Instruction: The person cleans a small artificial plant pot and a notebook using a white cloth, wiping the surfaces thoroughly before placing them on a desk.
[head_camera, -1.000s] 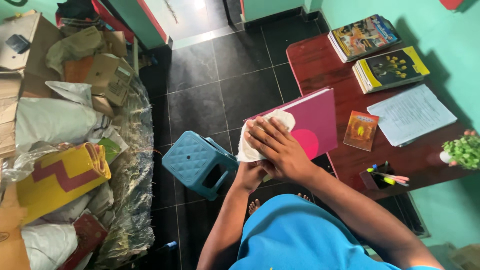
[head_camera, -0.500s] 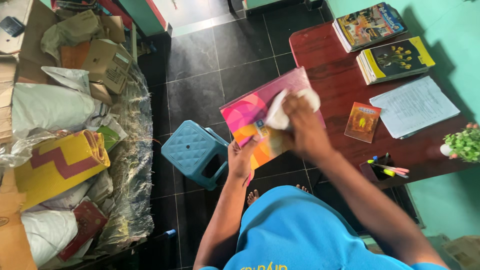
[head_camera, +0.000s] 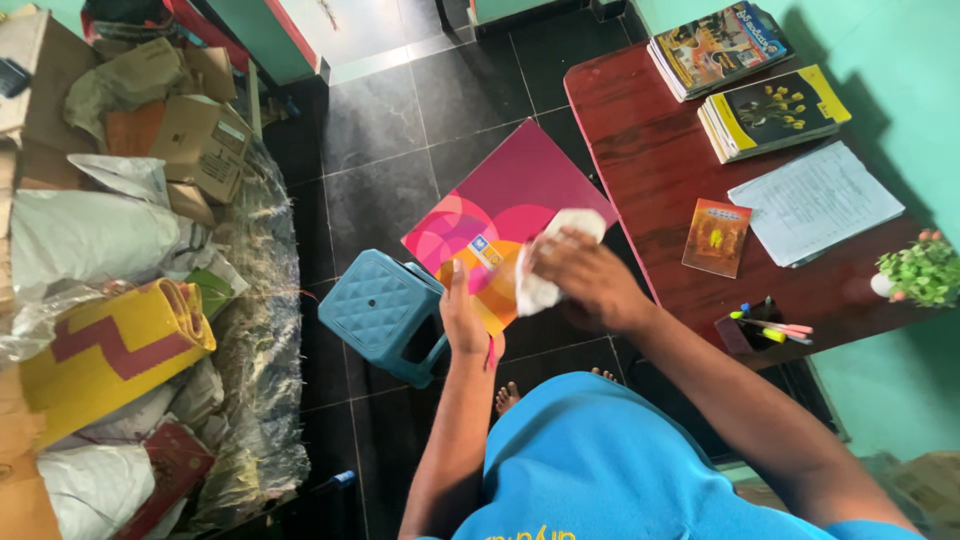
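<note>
My left hand (head_camera: 463, 318) grips the near corner of a large magenta book (head_camera: 510, 205) with pink and orange circles on its cover, holding it up flat above the floor. My right hand (head_camera: 585, 277) presses a crumpled white cloth (head_camera: 545, 270) against the book's cover near its right edge. Both arms reach out from my blue shirt at the bottom of the view.
A dark red table (head_camera: 660, 160) at right carries two stacks of books (head_camera: 772, 112), a sheet of paper (head_camera: 815, 203), a small orange booklet (head_camera: 715, 237), a pen holder (head_camera: 765, 330) and a small plant (head_camera: 922, 272). A teal stool (head_camera: 385, 315) stands below the book. Boxes, sacks and a yellow rolled mat (head_camera: 105, 350) pile up at left.
The book has been turned from its plain pink side to the patterned cover facing up. My right hand with the cloth has slid across the cover, and my left hand has shifted to the near corner.
</note>
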